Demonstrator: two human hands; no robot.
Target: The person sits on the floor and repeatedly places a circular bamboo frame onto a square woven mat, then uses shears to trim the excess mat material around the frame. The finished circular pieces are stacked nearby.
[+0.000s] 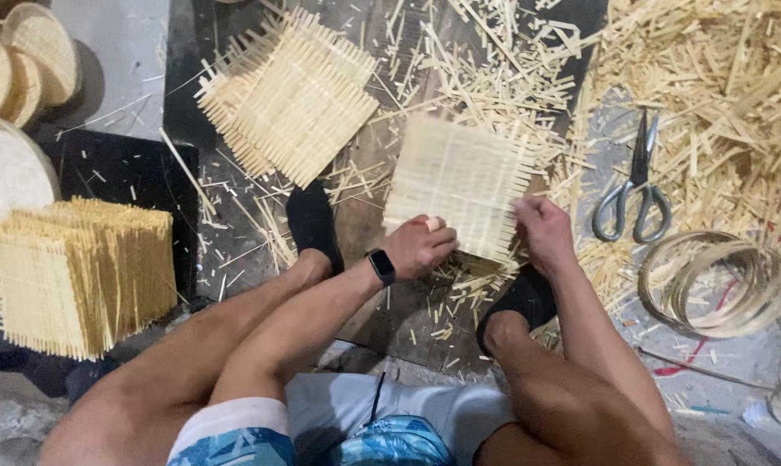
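Woven bamboo mat (456, 183) lies flat, untilted.

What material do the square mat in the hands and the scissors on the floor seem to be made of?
Square mat: probably thin bamboo or wood strips, pale, matt, unpainted; woven slats with loose ends stick out at the edges. Scissors: dark metal blades with grey looped handles, perhaps coated; the look leaves that open.

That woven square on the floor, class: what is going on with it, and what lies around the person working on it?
A seated person grips the woven bamboo mat at its near edge with the left hand and the right hand. A second mat lies beyond, and a stack of mats stands at the left. Scissors and coiled bamboo hoops lie at the right among loose offcuts.
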